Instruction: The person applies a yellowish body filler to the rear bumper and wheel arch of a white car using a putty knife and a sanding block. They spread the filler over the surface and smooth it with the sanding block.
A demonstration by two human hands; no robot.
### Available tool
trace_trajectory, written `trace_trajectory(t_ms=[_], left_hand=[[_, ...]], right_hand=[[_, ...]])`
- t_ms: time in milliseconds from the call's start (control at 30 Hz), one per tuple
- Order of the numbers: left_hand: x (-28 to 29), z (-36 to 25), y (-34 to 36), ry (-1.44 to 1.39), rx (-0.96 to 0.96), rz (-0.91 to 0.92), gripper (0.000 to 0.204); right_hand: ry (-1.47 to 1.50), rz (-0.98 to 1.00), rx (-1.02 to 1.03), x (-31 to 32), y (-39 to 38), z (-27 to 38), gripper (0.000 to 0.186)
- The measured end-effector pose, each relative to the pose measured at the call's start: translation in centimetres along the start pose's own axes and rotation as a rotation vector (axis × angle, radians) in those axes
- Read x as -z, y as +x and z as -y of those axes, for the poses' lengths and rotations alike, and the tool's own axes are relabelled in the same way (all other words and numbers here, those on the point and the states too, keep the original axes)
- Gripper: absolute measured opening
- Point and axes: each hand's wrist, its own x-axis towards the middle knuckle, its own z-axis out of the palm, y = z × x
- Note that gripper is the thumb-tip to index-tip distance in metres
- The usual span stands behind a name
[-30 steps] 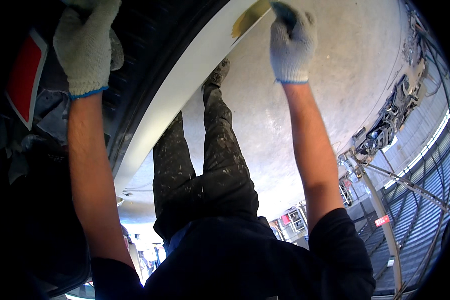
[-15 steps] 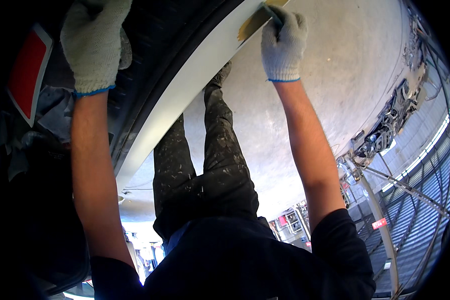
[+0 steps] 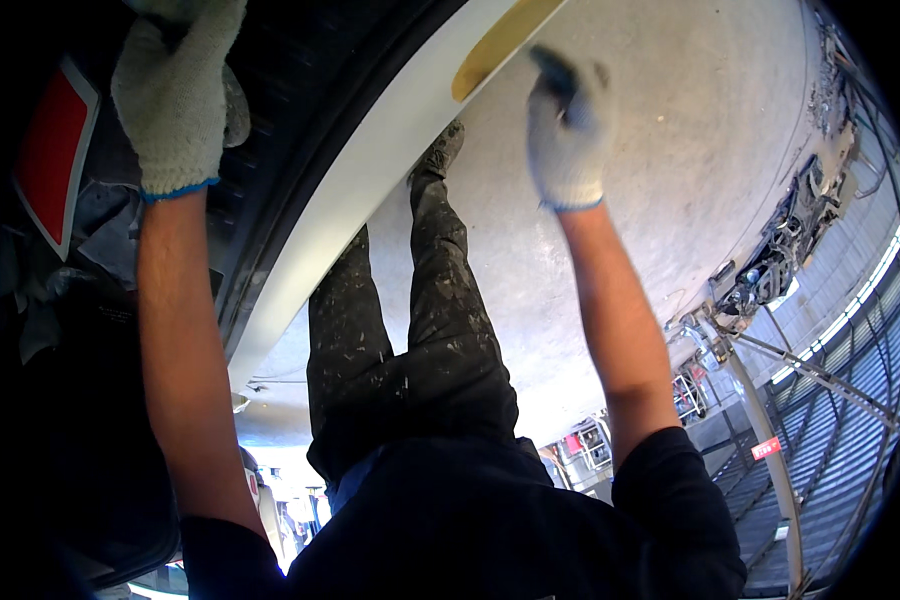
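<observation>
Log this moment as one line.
left hand: gloved, grip unclear | right hand: holds dark tool, blurred, beside white panel | panel: yellow patch | around: grey floor

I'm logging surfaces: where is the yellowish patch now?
In the head view, the yellowish patch is near the top, just right of centre, on the white panel, left of the gloved right hand.

- Pale floor [image 3: 690, 200] bright; left side in deep shadow.
- White glare washes out the lower-left background [image 3: 292, 485].
- A bright strip [image 3: 850, 314] glows at right.
- Motion blur smears the right hand [image 3: 568, 145].
- Fisheye distortion bends lines near the dark rim.
</observation>
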Motion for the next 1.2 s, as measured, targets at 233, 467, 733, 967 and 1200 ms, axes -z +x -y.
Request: trace_trajectory(t_ms=[233, 467, 733, 967, 1200], left_hand=[[-0.3, -0.2, 0.1, -0.082, 0.02, 0.001, 0.064], [0.8, 0.0, 0.4, -0.133, 0.202, 0.14, 0.061], [-0.4, -0.2, -0.1, -0.132, 0.028, 0.0, 0.065], [-0.2, -3.3, -0.4, 0.086, -0.012, 0.051, 0.07], [-0.8, -3.3, -0.7, -0.123, 0.029, 0.013, 0.06]], right_hand=[[-0.134, -0.077, 0.15, -0.9, 8.1, -2.5, 0.04], [-0.17, -0.126, 0.18, -2.7, 5.2, 0.5, 0.04], [-0.055, 0.123, 0.096, -2.9, -0.9, 3.1, 0.043], [0.05, 0.15, 0.017, -0.2, -1.1, 3.2, 0.035], [-0.093, -0.027, 0.135, 0.4, 8.8, -2.7, 0.039]])
